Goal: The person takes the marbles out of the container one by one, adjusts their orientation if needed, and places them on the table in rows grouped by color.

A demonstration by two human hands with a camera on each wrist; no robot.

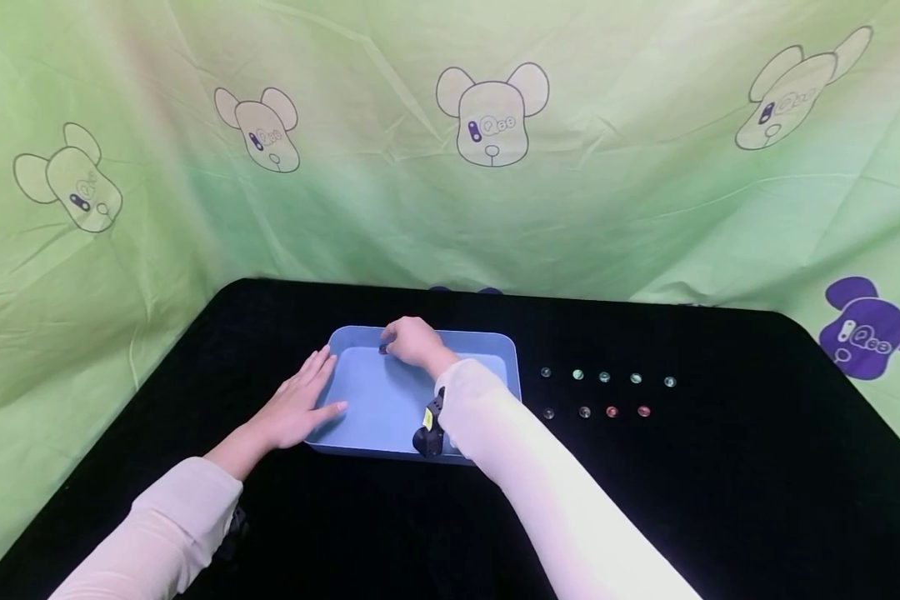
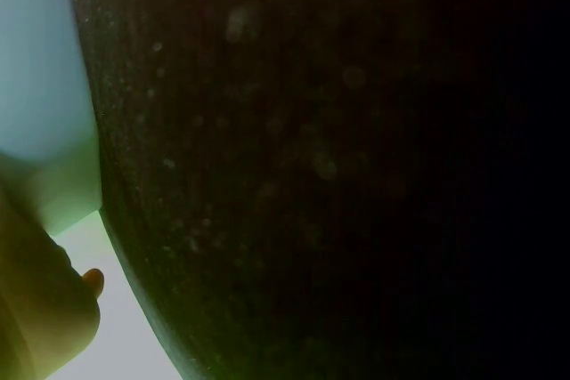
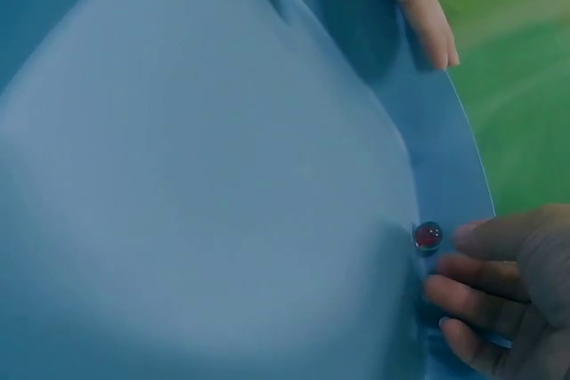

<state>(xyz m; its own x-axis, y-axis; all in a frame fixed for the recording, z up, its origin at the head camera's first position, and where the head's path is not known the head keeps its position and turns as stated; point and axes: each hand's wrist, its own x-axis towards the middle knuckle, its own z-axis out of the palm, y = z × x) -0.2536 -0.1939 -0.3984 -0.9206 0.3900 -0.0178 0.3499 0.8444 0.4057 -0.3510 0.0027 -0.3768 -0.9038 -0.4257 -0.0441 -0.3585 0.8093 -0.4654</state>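
A shallow blue tray [image 1: 375, 400] lies on the black table. My left hand [image 1: 291, 406] rests on its left rim, fingers straight and thumb over the inside; the left wrist view catches part of the hand [image 2: 44, 309]. Over the tray's far left part reaches my right hand [image 1: 414, 342]. A small glass marble with red inside [image 3: 427, 236] sits against the tray's far wall. Loosely bent fingers of the right hand [image 3: 517, 287] are right beside the marble, and no grip on it shows. Fingers of the left hand also appear at the top of the right wrist view.
To the right of the tray, small round glass marbles stand in two rows: a back row with a greenish one [image 1: 578, 375] and a front row with a red one [image 1: 644, 411]. Behind the table hangs a green curtain [image 1: 390, 208] with printed mouse-like heads.
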